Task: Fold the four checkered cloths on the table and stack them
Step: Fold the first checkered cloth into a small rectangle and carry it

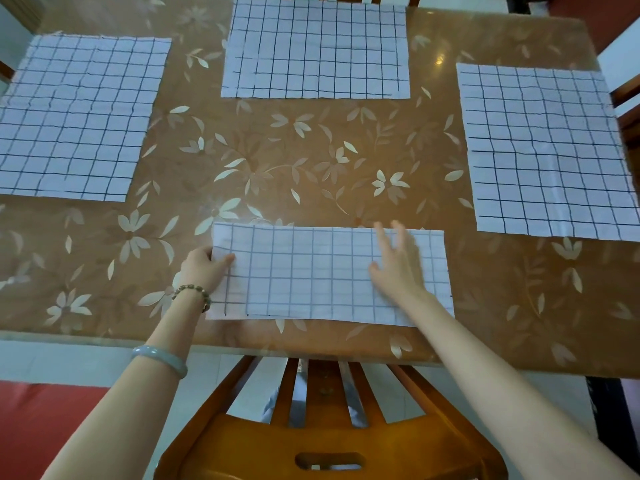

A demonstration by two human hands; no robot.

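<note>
Only the near cloth point(329, 275) on the table point(277, 161) seems folded once, left hand point(204, 268) pinching its end, right hand point(398, 268) spread flat on it; three cloths point(315, 50) lie unfolded, unstacked

Four checkered cloths are lying on the tabletop point(277, 161): three are lying open, one point(76, 116) along the left edge, one point(315, 50) at the far edge, one point(550, 150) along the right edge, and one folded cloth point(311, 271) is sitting at the near edge. Two hands, the left point(204, 268) and the right point(398, 265), are showing, and two bracelets point(194, 296) point(162, 358) are sitting on the left arm.
</note>
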